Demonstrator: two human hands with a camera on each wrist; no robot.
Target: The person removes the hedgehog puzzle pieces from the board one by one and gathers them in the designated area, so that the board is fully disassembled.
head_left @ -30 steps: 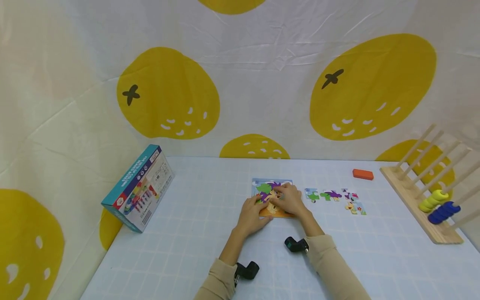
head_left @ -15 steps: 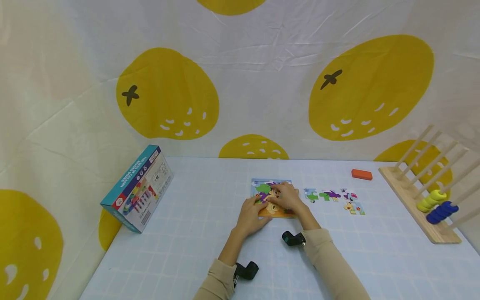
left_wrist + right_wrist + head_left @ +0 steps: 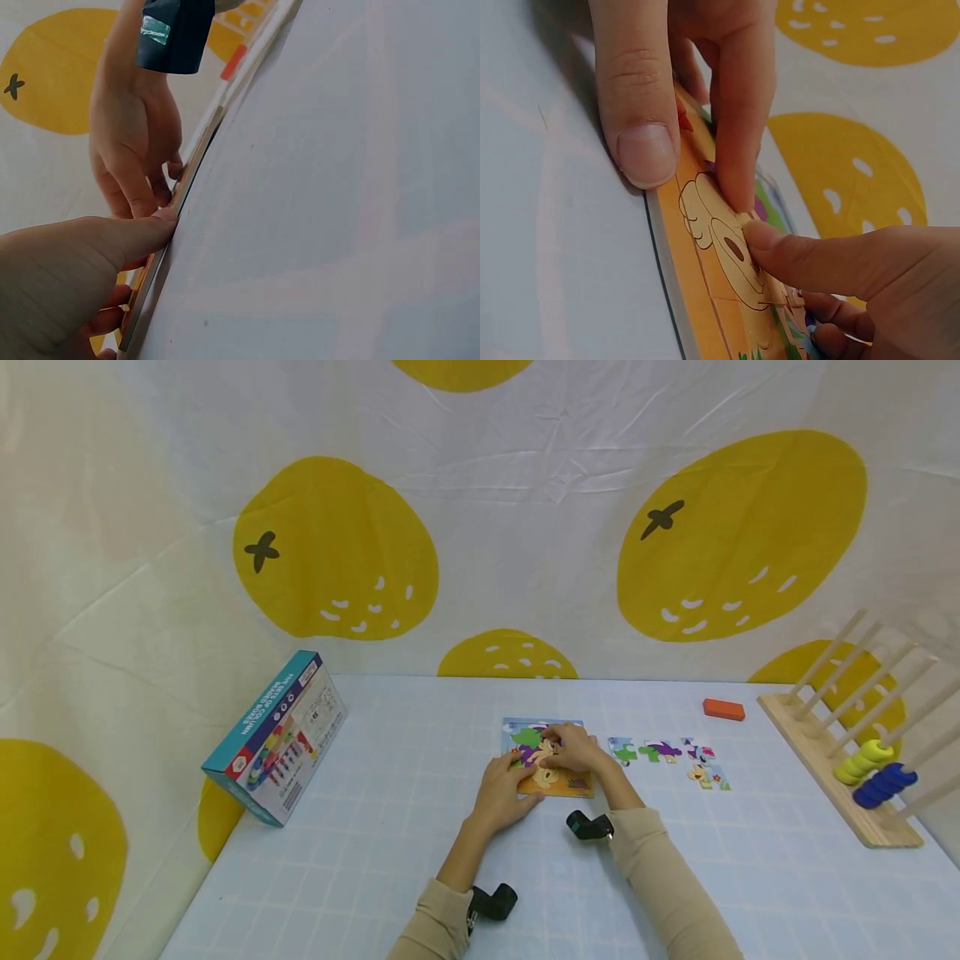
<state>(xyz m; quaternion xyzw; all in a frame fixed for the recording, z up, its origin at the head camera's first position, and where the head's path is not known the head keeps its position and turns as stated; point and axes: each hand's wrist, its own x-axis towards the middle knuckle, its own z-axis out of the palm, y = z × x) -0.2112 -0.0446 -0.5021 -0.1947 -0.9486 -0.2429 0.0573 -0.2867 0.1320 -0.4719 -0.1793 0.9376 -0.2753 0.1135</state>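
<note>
A jigsaw puzzle board, printed with a cartoon animal and an orange border, lies flat on the table. My left hand rests on its near left side. In the right wrist view, the straight left thumb presses the near edge while the index finger touches the picture. My right hand is over the board's right part, thumb and fingers pinching a puzzle piece low against the board. That piece is mostly covered by the hand. In the left wrist view, both hands meet along the board's thin edge.
Right of the board lie several loose puzzle pieces, some joined. An orange block sits behind them. A wooden peg rack with yellow and blue beads stands at far right, a toy box at left.
My right hand has shifted slightly toward the left over the board, uncovering its lower right corner. The left hand stays in place on the board.
</note>
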